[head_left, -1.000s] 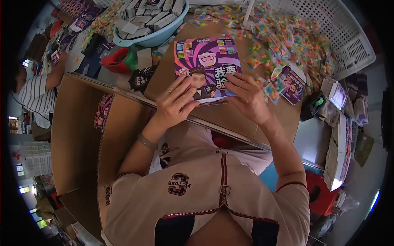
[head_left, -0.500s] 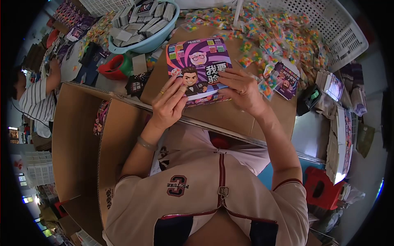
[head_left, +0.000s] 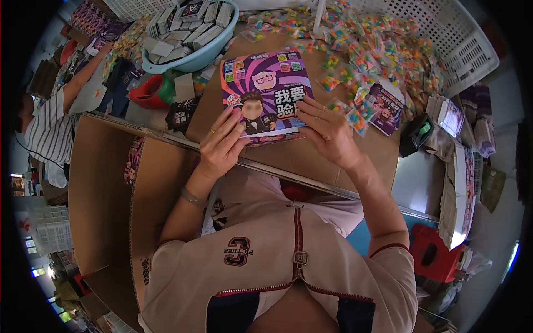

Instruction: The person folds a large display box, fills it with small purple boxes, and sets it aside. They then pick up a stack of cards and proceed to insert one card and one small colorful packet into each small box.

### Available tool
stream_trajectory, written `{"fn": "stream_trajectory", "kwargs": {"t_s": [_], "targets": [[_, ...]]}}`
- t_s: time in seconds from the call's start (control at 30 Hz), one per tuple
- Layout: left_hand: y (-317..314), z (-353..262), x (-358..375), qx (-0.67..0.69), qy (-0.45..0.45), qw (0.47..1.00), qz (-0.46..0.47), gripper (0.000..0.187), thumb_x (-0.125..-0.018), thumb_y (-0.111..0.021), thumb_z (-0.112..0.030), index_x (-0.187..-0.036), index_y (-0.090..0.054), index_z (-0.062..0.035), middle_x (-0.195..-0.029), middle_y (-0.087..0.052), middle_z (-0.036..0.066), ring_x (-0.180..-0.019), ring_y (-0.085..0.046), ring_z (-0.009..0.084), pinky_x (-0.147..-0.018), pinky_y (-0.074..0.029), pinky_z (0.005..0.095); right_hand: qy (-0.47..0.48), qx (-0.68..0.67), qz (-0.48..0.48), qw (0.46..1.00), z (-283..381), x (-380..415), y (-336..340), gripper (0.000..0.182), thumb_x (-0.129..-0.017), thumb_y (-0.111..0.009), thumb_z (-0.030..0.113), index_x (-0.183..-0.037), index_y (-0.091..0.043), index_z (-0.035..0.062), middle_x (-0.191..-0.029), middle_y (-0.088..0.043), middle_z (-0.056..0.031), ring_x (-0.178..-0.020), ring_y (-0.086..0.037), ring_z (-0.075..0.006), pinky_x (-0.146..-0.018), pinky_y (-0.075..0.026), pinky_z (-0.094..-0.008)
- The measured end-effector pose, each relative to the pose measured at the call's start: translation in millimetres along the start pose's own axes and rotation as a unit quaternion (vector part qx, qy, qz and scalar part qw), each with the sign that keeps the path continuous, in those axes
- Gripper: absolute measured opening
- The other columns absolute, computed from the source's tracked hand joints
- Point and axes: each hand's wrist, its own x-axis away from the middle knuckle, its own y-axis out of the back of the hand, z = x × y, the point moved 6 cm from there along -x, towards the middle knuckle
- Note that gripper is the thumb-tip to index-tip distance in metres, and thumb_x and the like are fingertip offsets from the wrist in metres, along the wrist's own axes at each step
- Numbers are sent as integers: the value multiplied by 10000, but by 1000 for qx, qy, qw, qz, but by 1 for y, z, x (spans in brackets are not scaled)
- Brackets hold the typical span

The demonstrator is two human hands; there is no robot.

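A purple printed cardboard box [head_left: 265,94] with cartoon figures and Chinese lettering lies in front of me on the brown cardboard work surface [head_left: 338,158]. My left hand [head_left: 222,145] grips its near left corner, fingers on the top and thumb by the front edge. At the near right corner my right hand [head_left: 328,129] holds it the same way, fingers over the lettering. Between the hands, a thin pale strip shows along the lid's front edge. The inside of the box is hidden.
Clear packets of colourful candy [head_left: 383,50] heap at the back, by a white plastic basket [head_left: 472,61]. A blue basin [head_left: 191,62] holds stacked cards. Printed cards [head_left: 385,108] lie right. An open carton [head_left: 102,183] stands left; a person in a striped shirt [head_left: 47,133] is beyond.
The lid's front edge has come down, and the pale gap under it is narrower. Both hands have shifted slightly with the box. The other person's arm has reached farther forward.
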Motion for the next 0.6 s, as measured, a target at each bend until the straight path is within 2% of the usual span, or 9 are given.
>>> {"fn": "stream_trajectory", "kwargs": {"t_s": [0.2, 0.33, 0.5, 0.6], "targets": [[0, -1, -1, -11, -8, 1000, 1, 333, -696, -795, -29, -1000, -674, 36, -1195, -642, 179, -1166, -591, 377, -931, -529, 429, 35, 11, -27, 999, 0, 8, 4, 376, -756, -742, 7, -1125, -671, 0, -1254, -619, -172, -1240, -543, -353, -1002, -478, -408], [0, -1, -2, -15, -6, 1000, 3, 321, -703, -793, -38, -994, -678, 36, -1186, -646, 178, -1161, -595, 376, -931, -529, 426, 4, -16, -67, 998, -14, 8, 6, 360, -742, -764, 23, -1092, -686, 0, -1237, -631, -172, -1222, -559, -351, -992, -485, -405], [0, 7, 2, 5, 13, 1000, -26, 275, -763, -765, -50, -1009, -676, 34, -1171, -656, 177, -1163, -596, 376, -942, -520, 427, 7, 26, -121, 992, -2, 17, -2, 349, -730, -782, 49, -1065, -696, -5, -1190, -657, -171, -1185, -585, -365, -978, -495, -413], [1, 9, 3, 13, 13, 999, -33, 266, -785, -752, -59, -1024, -673, 29, -1171, -657, 178, -1166, -594, 377, -946, -517, 427, -3, 29, -88, 996, 0, 15, 0, 342, -748, -758, 13, -1083, -691, -5, -1204, -651, -171, -1204, -573, -360, -1002, -478, -422]]}}
